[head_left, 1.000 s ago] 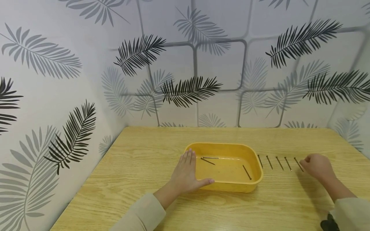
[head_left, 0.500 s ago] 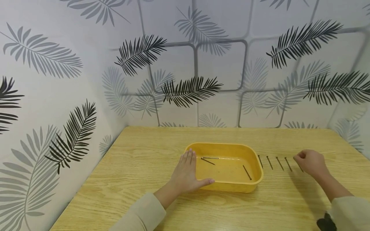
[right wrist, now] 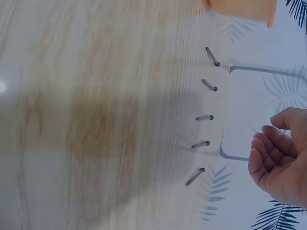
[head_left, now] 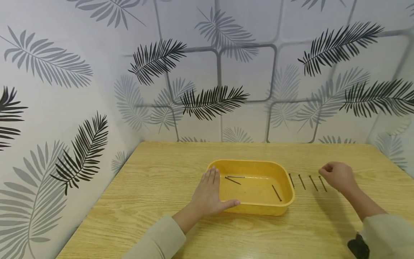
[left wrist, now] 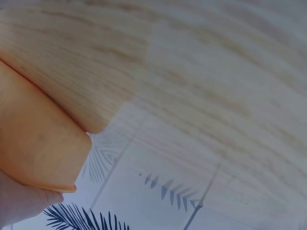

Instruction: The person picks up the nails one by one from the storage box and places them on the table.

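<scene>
A yellow plastic tray (head_left: 255, 209) stands on the table. Three dark nails lie inside it: two nails (head_left: 233, 180) near the left end and one nail (head_left: 276, 193) near the right. My left hand (head_left: 205, 196) rests on the tray's left end, fingers straight along the rim and thumb over the front edge. To the tray's right, several nails (head_left: 313, 183) lie in a slanted row on the wood. Above the row's right end hovers my right hand (head_left: 339, 178); in the right wrist view its fingers are loosely curled with nothing visible between them. It covers most of the last nail.
The light wooden table (head_left: 161, 172) backs onto a wall (head_left: 245, 122) with a grey leaf pattern, and another wall runs along its left side. A dark object (head_left: 358, 246) sits by the right sleeve.
My right hand has moved left and slightly away from me, from beside the last nail to above the row's right end. The left hand, tray and nails have stayed put.
</scene>
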Motion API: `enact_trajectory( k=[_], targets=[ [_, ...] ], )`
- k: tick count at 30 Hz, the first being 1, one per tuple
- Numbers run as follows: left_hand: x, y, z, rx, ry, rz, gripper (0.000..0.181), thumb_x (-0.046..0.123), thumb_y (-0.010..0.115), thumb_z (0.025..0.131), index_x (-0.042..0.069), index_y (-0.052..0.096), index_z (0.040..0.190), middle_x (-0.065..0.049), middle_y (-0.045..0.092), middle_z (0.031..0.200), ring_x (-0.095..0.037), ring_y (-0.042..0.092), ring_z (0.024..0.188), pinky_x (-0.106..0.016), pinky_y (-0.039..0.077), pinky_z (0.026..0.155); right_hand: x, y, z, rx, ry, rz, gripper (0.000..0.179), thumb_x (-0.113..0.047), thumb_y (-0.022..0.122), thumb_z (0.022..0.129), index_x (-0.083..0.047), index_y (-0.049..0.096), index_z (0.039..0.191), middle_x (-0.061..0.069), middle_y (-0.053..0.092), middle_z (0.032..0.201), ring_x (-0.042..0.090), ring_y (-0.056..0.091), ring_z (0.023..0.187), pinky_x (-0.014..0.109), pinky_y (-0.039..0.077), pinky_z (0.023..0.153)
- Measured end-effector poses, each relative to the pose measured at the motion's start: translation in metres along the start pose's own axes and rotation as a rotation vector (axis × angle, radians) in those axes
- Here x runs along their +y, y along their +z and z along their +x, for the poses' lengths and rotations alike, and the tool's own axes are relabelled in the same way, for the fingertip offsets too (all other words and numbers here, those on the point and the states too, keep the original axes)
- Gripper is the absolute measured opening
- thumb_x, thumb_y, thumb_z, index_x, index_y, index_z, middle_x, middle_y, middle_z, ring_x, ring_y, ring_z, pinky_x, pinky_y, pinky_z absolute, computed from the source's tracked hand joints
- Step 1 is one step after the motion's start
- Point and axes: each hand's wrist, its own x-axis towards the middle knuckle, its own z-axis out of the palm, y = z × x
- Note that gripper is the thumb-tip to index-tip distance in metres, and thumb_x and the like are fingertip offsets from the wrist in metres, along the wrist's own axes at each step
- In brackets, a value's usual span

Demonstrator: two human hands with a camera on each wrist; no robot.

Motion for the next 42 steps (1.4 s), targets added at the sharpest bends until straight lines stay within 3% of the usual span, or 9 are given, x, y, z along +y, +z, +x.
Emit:
enact_trajectory(
  k=[4, 10, 12, 21, 29, 33, 38, 42],
  targets=[
    [0.000, 0.001, 0.000, -0.002, -0.002, 0.001, 0.108, 0.075, 0.042, 0.080, -0.008, 0.018, 0.145, -0.024, 0.014, 0.153, -0.033, 0.013, 0.143, -0.043, 0.016, 0.117, -0.009, 0.002, 0.003, 0.005, -0.017, 0.000, 0.030, -0.011, 0.048, 0.088, 0.016, 0.062, 0.094, 0.030, 0.065, 0.086, 0.038, 0.062, 0.073, 0.048, 0.051, 0.065],
    [0.000, 0.001, 0.000, -0.002, -0.001, -0.002, 0.108, 0.076, 0.041, 0.080, -0.007, 0.017, 0.145, -0.024, 0.014, 0.153, -0.033, 0.013, 0.143, -0.043, 0.016, 0.117, -0.019, 0.004, 0.005, 0.011, -0.016, 0.023, 0.028, -0.011, 0.049, 0.089, 0.014, 0.062, 0.093, 0.020, 0.064, 0.073, 0.017, 0.056, 0.061, 0.045, 0.051, 0.062],
    [0.000, 0.000, 0.000, -0.002, -0.001, -0.005, 0.108, 0.076, 0.041, 0.080, -0.008, 0.017, 0.145, -0.025, 0.013, 0.153, -0.033, 0.013, 0.143, -0.043, 0.016, 0.117, -0.021, 0.005, 0.006, 0.011, -0.014, 0.031, 0.027, -0.011, 0.050, 0.089, 0.014, 0.062, 0.092, 0.021, 0.064, 0.074, 0.016, 0.055, 0.061, 0.043, 0.050, 0.061],
    [0.001, -0.001, -0.001, -0.005, -0.003, -0.004, 0.108, 0.075, 0.042, 0.080, -0.008, 0.016, 0.145, -0.025, 0.013, 0.153, -0.034, 0.012, 0.143, -0.043, 0.016, 0.117, -0.030, 0.008, 0.009, 0.006, -0.027, 0.052, 0.026, -0.011, 0.050, 0.089, 0.012, 0.063, 0.090, 0.025, 0.065, 0.082, 0.026, 0.059, 0.068, 0.042, 0.050, 0.061],
    [0.000, 0.000, -0.001, 0.006, 0.011, -0.034, 0.114, 0.083, 0.031, 0.077, -0.009, 0.019, 0.144, -0.026, 0.014, 0.152, -0.036, 0.013, 0.143, -0.045, 0.015, 0.117, -0.042, 0.010, 0.012, 0.002, -0.048, 0.065, 0.025, -0.011, 0.051, 0.088, 0.012, 0.062, 0.091, 0.023, 0.065, 0.078, 0.019, 0.058, 0.060, 0.039, 0.051, 0.059],
    [0.000, 0.000, -0.001, 0.005, 0.008, -0.025, 0.111, 0.079, 0.036, 0.078, -0.009, 0.019, 0.144, -0.025, 0.015, 0.152, -0.036, 0.014, 0.143, -0.044, 0.016, 0.117, -0.049, 0.012, 0.015, -0.001, -0.053, 0.066, 0.025, -0.011, 0.052, 0.089, 0.011, 0.063, 0.092, 0.022, 0.065, 0.080, 0.020, 0.058, 0.063, 0.040, 0.051, 0.061],
    [0.001, -0.001, -0.001, -0.008, 0.001, 0.001, 0.107, 0.075, 0.041, 0.081, -0.008, 0.016, 0.145, -0.024, 0.013, 0.153, -0.035, 0.013, 0.143, -0.043, 0.016, 0.117, -0.059, 0.015, 0.020, 0.004, -0.067, 0.056, 0.024, -0.012, 0.054, 0.089, 0.011, 0.063, 0.092, 0.025, 0.064, 0.085, 0.033, 0.060, 0.075, 0.046, 0.051, 0.066],
    [0.002, -0.001, -0.001, -0.006, -0.001, -0.001, 0.108, 0.074, 0.042, 0.080, -0.008, 0.016, 0.145, -0.024, 0.013, 0.153, -0.035, 0.013, 0.143, -0.044, 0.016, 0.117, -0.067, 0.016, 0.023, 0.004, -0.099, 0.065, 0.023, -0.011, 0.055, 0.089, 0.011, 0.063, 0.091, 0.025, 0.065, 0.084, 0.032, 0.060, 0.073, 0.045, 0.051, 0.066]
  ],
)
